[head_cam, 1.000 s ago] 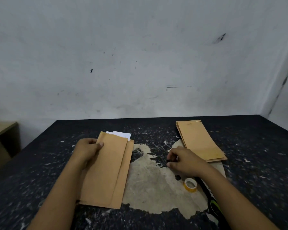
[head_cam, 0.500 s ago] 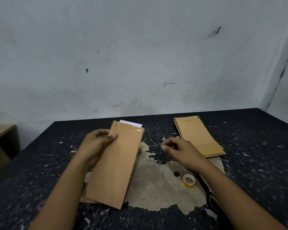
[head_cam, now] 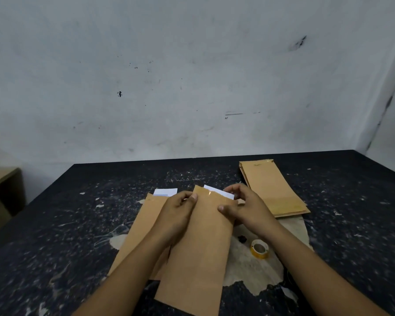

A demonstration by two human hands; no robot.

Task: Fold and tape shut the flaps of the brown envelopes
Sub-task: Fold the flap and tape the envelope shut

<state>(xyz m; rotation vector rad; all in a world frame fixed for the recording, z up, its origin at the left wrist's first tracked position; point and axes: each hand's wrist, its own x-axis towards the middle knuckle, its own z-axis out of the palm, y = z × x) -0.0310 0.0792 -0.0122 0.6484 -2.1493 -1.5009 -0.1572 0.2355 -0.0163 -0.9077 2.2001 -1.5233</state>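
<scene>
Both hands gripping a brown envelope (head_cam: 198, 247), left hand (head_cam: 178, 215) on its left edge, right hand (head_cam: 244, 208) pinching the top right, tape roll (head_cam: 259, 248) nearby

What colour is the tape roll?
Yellow, with a pale inner core: the tape roll shows in the head view.

Two loose brown envelopes (head_cam: 198, 247) (head_cam: 141, 229), one envelope stack (head_cam: 271, 188), one tape roll (head_cam: 259, 248).

held envelope (head_cam: 198, 252): matt brown paper, glossy clear strip at its top edge | white sheet (head_cam: 219, 192): smooth paper | bench (head_cam: 66, 229): dark coating, scuffed, worn to pale patch at centre | tape roll (head_cam: 259, 248): shiny yellowish plastic | wall (head_cam: 192, 76): matt, marked
</scene>
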